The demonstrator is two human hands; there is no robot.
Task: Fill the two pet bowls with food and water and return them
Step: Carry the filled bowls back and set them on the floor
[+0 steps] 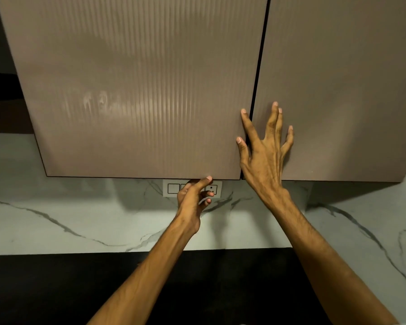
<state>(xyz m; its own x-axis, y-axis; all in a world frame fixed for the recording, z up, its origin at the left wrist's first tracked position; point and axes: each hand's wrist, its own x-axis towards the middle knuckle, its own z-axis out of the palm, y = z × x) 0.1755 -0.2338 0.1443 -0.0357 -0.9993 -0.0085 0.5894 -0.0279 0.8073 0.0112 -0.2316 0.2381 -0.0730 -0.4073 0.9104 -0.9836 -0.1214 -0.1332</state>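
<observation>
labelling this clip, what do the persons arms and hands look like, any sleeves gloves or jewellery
Both forearms are bare up to the frame edge: no sleeves show. The left hand and right hand wear no gloves, and no rings, watch or bracelet are visible. The fingernails are short and unpainted.

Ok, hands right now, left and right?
Left hand: fingers hooked under the left cabinet door bottom edge.
Right hand: open, fingers spread, holding nothing.
</observation>
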